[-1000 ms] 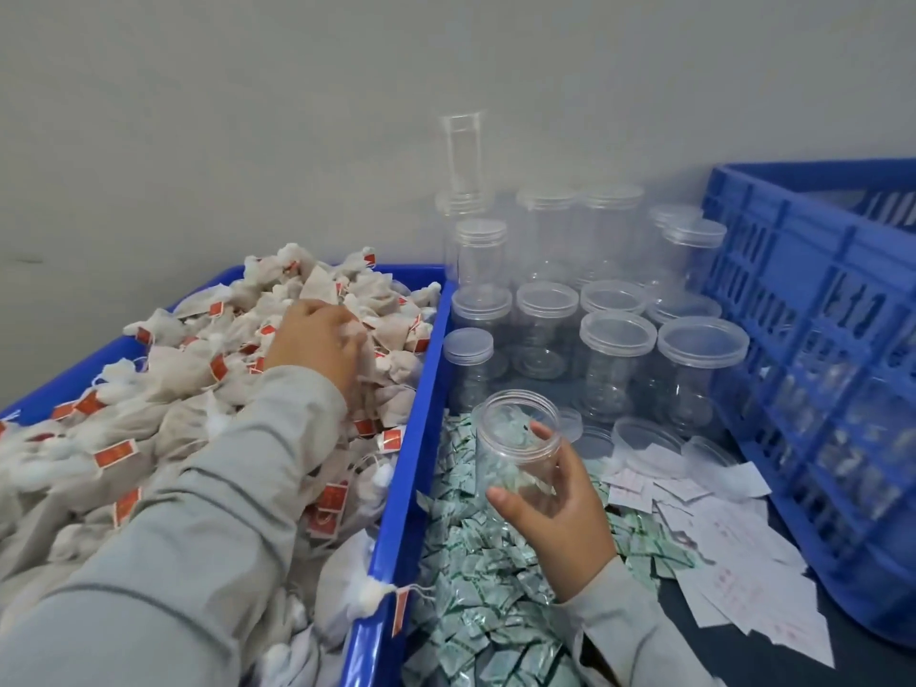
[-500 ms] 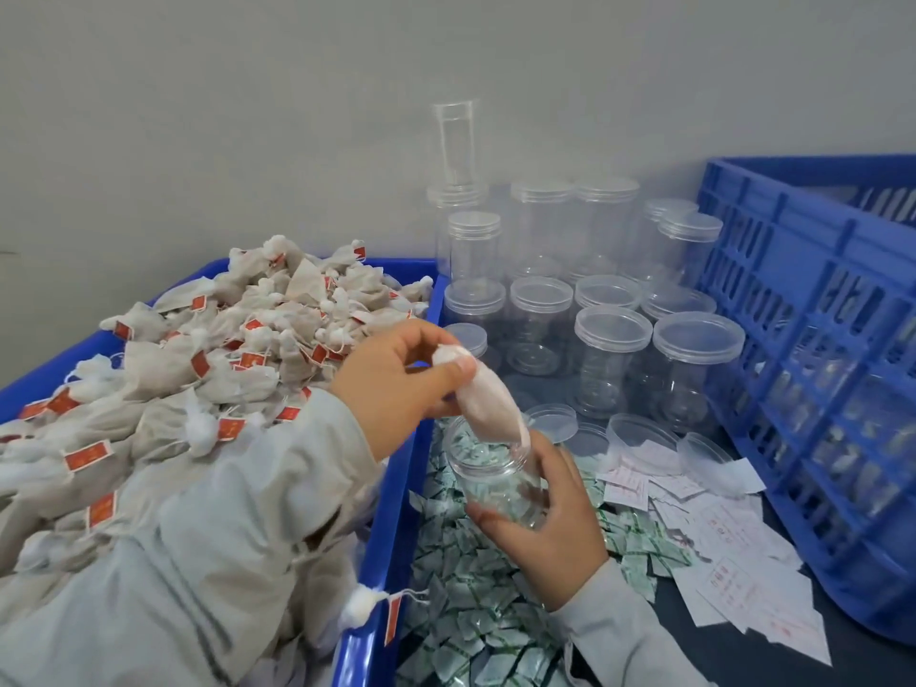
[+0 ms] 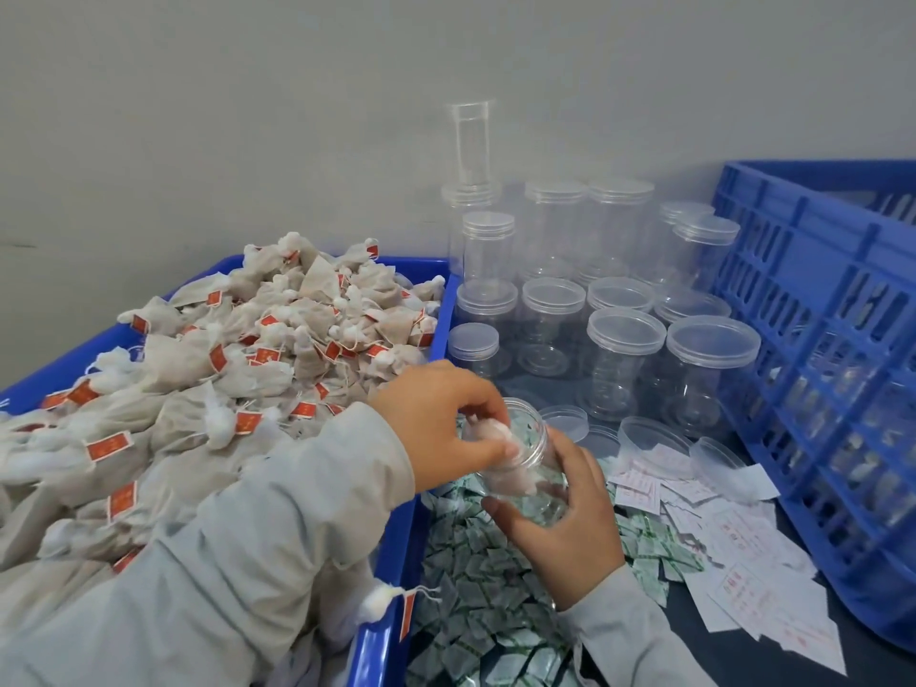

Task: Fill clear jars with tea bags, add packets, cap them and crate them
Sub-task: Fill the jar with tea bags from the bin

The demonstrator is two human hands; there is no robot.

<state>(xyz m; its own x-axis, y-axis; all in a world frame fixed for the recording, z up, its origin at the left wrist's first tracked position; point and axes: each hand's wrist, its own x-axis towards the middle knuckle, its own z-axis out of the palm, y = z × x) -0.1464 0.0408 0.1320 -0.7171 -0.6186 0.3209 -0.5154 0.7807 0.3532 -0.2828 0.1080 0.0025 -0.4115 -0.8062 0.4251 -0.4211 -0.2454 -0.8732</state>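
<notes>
Jar [image 3: 520,468], uncapped, gripped in right hand [image 3: 565,528] above packets [image 3: 476,587], receiving first tea bag [image 3: 495,438] pinched by left hand [image 3: 441,423]; filling barely begun, packet, cap, crate [image 3: 818,339] beside jar all pending.

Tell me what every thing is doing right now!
Held jar: open, tilted, tea bag going in.
Tea bag: pinched at jar mouth.
Left hand: pinching tea bag.
Right hand: gripping jar.
Back jars: capped, empty.
Loose lids: off, lying flat.
</notes>
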